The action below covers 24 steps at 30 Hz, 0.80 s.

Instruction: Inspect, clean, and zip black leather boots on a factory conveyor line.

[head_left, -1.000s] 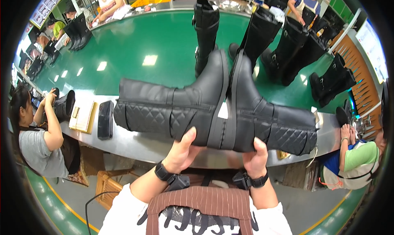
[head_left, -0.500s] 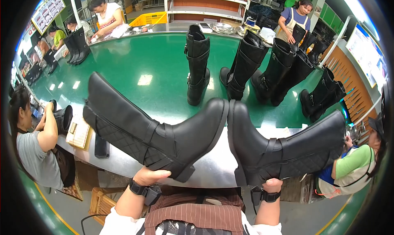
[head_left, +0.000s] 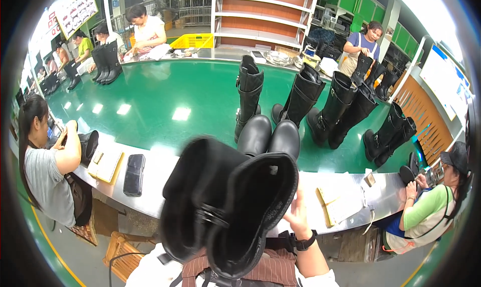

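Note:
A pair of tall black boots is held up in front of me, tops facing me and toes pointing away. The right boot (head_left: pixel 289 187) shows its dark lining and wide opening. Beside it, the left boot (head_left: pixel 198 167) is tilted and partly blurred. A buckled strap (head_left: pixel 214 216) shows between the two shafts. My right hand (head_left: pixel 299 214) grips the outer side of the right boot, its fingers partly behind the shaft. My left hand is hidden behind the boots; only the white sleeve shows.
Several black boots (head_left: pixel 341 99) stand on the green tabletop (head_left: pixel 150 96). A phone (head_left: pixel 134 174) and a clipboard (head_left: pixel 105 163) lie on the metal edge to the left; papers (head_left: pixel 340 202) lie to the right. Co-workers sit on both sides and across. A wooden stool (head_left: pixel 120 254) stands lower left.
The boots have turned from lying sideways, toes together, to side by side with their openings toward me. My right hand has moved up and left along the boot; my left hand has gone out of sight.

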### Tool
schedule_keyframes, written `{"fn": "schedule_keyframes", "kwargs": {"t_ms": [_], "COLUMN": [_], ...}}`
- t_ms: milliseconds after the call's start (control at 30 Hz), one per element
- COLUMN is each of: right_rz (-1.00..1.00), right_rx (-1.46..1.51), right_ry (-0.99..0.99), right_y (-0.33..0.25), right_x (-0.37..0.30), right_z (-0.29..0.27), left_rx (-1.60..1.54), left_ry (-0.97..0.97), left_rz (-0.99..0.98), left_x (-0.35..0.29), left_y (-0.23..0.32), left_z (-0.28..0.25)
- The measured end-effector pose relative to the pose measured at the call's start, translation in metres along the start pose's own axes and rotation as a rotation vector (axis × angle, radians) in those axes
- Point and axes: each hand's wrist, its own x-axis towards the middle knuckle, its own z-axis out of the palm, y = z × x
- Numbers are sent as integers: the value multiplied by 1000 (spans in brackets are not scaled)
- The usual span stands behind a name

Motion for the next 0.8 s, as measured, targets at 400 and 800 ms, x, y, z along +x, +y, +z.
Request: {"fn": "schedule_keyframes", "kwargs": {"t_ms": [400,800], "right_rz": [370,296], "right_rx": [834,1291], "right_ry": [116,-109], "right_y": [33,34], "right_x": [15,-3], "right_z": [-23,-33], "left_rx": [358,-416], "left_ry": [-199,-282], "left_rz": [407,-192], "left_x": [-12,6], "left_y": [31,20], "left_z": [19,19]}}
